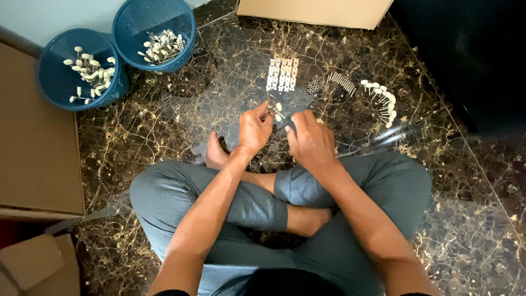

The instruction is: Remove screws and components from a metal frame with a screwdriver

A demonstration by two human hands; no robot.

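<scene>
The left hand [254, 129] and the right hand [310, 141] are covering most of a small pale-headed piece [278, 110] between their fingertips, so its shape is staying unclear. Beyond the hands, the little metal parts [314, 84] are lying too small to tell apart. Far left of the left hand, the cardboard box [33, 148] is running off the edge. Beyond the right hand, another box [318, 12] is being cut by the top edge.

Grey trousers [378, 181], cuffs rolled up at the shins, fabric creased. Feet bare. Forearms bare, no watch or rings visible on left hand [255, 130] or right hand [311, 141]. Dark sleeve edges at near frame edge.
</scene>
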